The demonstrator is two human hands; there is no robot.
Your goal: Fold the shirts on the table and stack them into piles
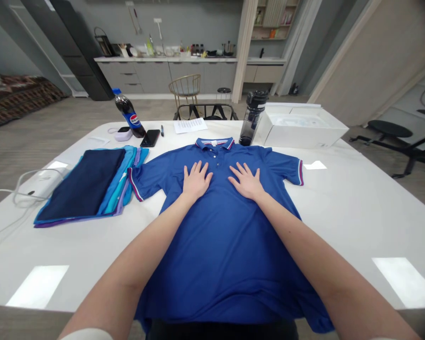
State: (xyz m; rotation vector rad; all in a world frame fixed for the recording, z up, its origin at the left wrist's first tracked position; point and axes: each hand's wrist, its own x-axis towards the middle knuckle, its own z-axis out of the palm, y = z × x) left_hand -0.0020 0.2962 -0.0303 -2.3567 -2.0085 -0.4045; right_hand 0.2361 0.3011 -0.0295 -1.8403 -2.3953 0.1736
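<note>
A blue polo shirt [219,236] lies spread front side up on the white table, its collar pointing away from me. Red and white stripes trim the collar and both sleeve cuffs. My left hand [196,180] rests flat on the left side of the chest, fingers spread. On the other side of the button placket, my right hand [247,181] also presses flat with its fingers apart. The bottom hem reaches the near table edge and hangs slightly over it, with some wrinkles there. Neither hand grasps the cloth.
Left of the shirt is a stack of folded clothes [85,184], dark navy on top, beside a white box with cables [44,182]. Along the far side stand a cola bottle [129,113], a phone [150,138], a paper sheet [190,125], a dark water bottle [252,118] and a white box [301,130].
</note>
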